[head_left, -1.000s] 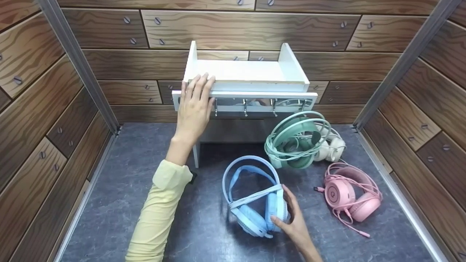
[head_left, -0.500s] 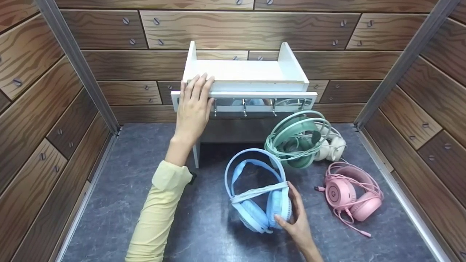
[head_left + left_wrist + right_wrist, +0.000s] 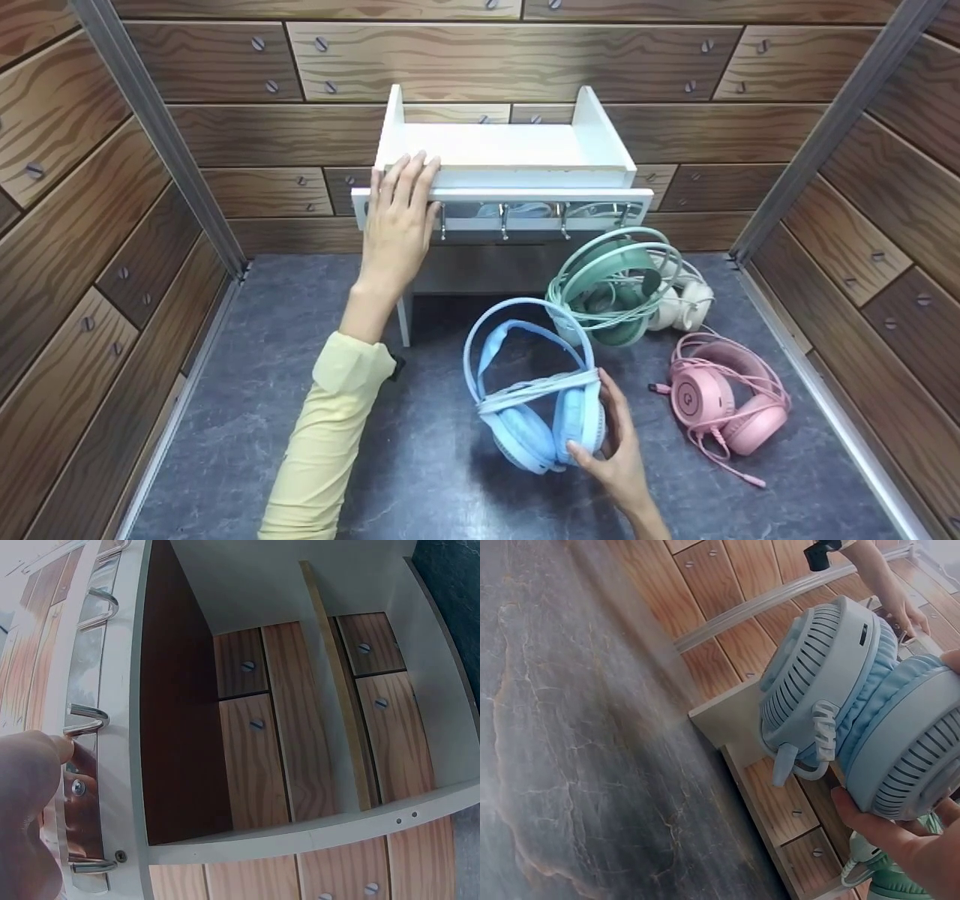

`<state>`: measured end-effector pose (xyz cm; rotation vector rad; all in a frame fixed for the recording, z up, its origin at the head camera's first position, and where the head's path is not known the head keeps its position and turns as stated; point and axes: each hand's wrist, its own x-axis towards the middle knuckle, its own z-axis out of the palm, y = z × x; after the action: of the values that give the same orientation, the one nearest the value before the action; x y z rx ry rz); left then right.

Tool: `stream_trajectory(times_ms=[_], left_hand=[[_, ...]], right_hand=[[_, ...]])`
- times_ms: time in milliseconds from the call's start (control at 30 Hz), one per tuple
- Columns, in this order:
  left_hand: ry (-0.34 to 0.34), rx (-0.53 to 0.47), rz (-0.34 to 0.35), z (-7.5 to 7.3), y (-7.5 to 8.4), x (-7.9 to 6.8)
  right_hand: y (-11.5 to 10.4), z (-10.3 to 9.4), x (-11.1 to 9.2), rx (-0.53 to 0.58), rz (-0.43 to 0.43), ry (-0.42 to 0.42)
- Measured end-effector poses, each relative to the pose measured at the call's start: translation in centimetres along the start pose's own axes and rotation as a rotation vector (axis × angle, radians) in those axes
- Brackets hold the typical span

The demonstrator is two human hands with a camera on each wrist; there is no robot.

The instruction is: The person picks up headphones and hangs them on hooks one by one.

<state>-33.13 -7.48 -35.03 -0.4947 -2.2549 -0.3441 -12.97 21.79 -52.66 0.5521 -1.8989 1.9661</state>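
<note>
My right hand (image 3: 621, 457) holds a light blue headset (image 3: 517, 431) by its right ear cup, thumb on the front, fingers behind. The headset hangs over the dark floor, headband up, its cable wound across between the cups. In the right wrist view the ribbed ear cups (image 3: 802, 660) and a short microphone boom (image 3: 784, 765) show. My left hand (image 3: 397, 225) rests with fairly straight fingers over the upper left front of a white shelf rack (image 3: 499, 146). Its thumb lies by the silver hooks (image 3: 504, 221) on the mirrored strip; the left wrist view shows the thumb (image 3: 34, 772) beside one hook.
A green headset (image 3: 607, 292) with a coiled cable hangs or stands at the rack's right end. Behind it is a white headset (image 3: 682, 304). A pink headset (image 3: 724, 397) lies on the floor (image 3: 300, 300) at the right. Wood-patterned walls (image 3: 517, 64) enclose three sides.
My right hand has raised the blue headset slightly, moving it toward the rack and a little to the right. The left hand stays on the rack.
</note>
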Motion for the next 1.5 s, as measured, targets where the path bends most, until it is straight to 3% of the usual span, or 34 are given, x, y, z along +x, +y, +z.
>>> stream_trajectory(times_ms=[467, 1133, 1500], left_hand=[[0.01, 0.025, -0.001, 0.0, 0.0, 0.0], [0.01, -0.022, 0.003, 0.0, 0.2, -0.1], [0.018, -0.011, 0.007, 0.1, 0.0, -0.1]], right_hand=[[-0.2, -0.4, 1.4, 0.042, -0.098, 0.047], [0.1, -0.9, 2.9, 0.089, -0.122, 0.084], [0.3, -1.9, 4.2, 0.137, -0.186, 0.131]])
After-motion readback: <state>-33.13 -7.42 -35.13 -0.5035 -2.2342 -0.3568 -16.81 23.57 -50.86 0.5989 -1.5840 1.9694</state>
